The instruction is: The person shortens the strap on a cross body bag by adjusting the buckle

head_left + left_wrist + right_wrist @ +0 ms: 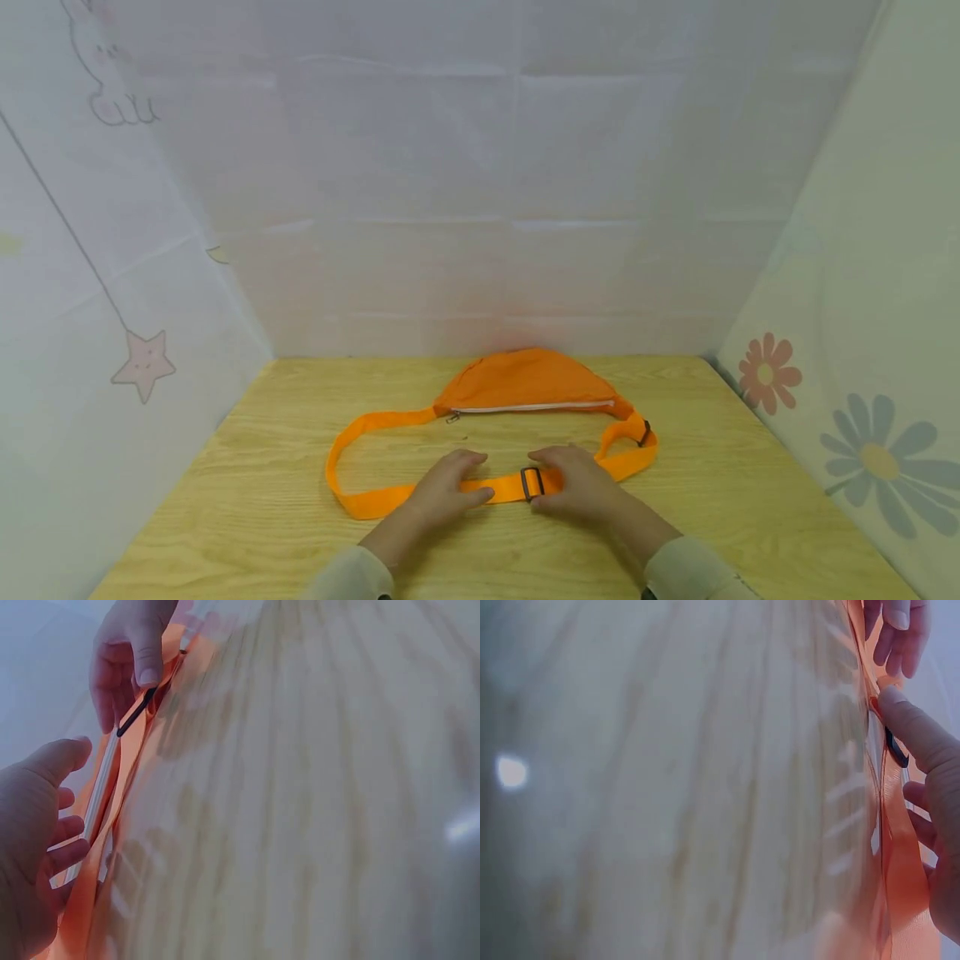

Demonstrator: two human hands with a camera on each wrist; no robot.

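An orange waist bag (528, 379) with a pale zipper lies at the back of the wooden table. Its orange strap (378, 502) loops toward the front, passing through a black slide buckle (532, 483). My left hand (444, 492) is over the front strap, left of the buckle, thumb and fingers spread apart. Over the strap at the buckle's right is my right hand (581, 485), its thumb and fingers also apart. The left wrist view shows the left fingers (66, 855) loosely bent beside the strap. In the right wrist view, the right thumb (911, 724) is close to the buckle; contact is unclear.
The wooden table (262, 467) meets a pale back sheet (480, 183). Printed sheets stand at both sides, with a pink star (144, 365) on the left and flowers (879, 461) on the right. A second black buckle (644, 433) sits on the strap's right bend.
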